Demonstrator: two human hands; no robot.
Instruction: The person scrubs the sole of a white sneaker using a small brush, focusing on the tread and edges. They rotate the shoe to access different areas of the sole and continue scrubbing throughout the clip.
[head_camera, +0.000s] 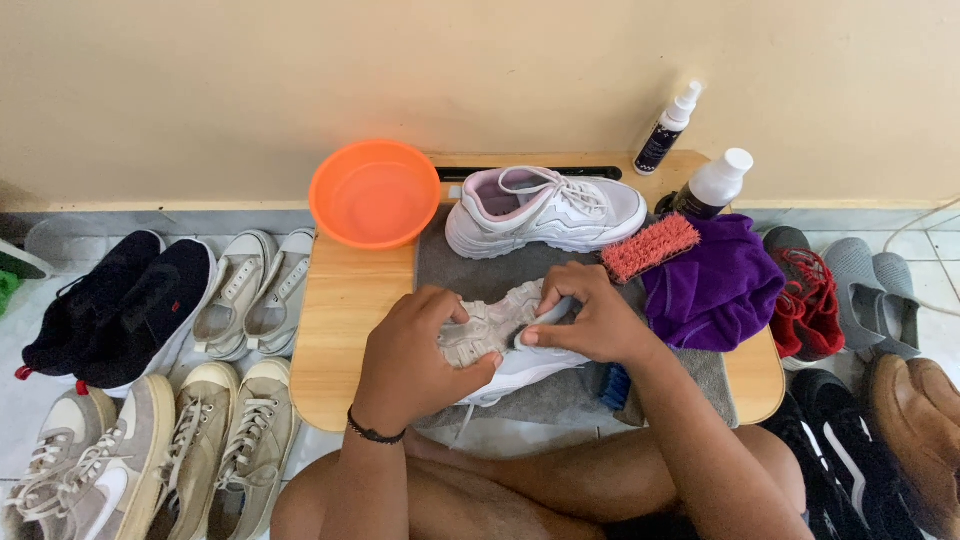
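White mesh and a pale sole are all that shows of the sneaker (497, 345) both hands are working on; it lies on its side on the grey mat (455, 265) toward the near edge of the low wooden table (345, 320). The left hand (415, 350) is curled around one end of the shoe, fingers wrapped over it and holding it firm. The right hand (590, 320) is closed on the upper near the lace area, thumb and fingertips pinching at the fabric or a lace; what exactly it pinches I cannot tell.

Its mate, a white sneaker (545, 208), stands upright near the far edge of the mat, beside an orange basin (375, 192) at the far left corner. A pink-bristled brush (650, 246) rests against a purple cloth (715, 282) along the right edge, with two spray bottles (690, 150) behind.

My guess is the shoe is being readied or picked over by hand during a cleaning, with no brush in use. A steady grip from the left hand seems needed while the right frees itself to reach the brush or cloth.
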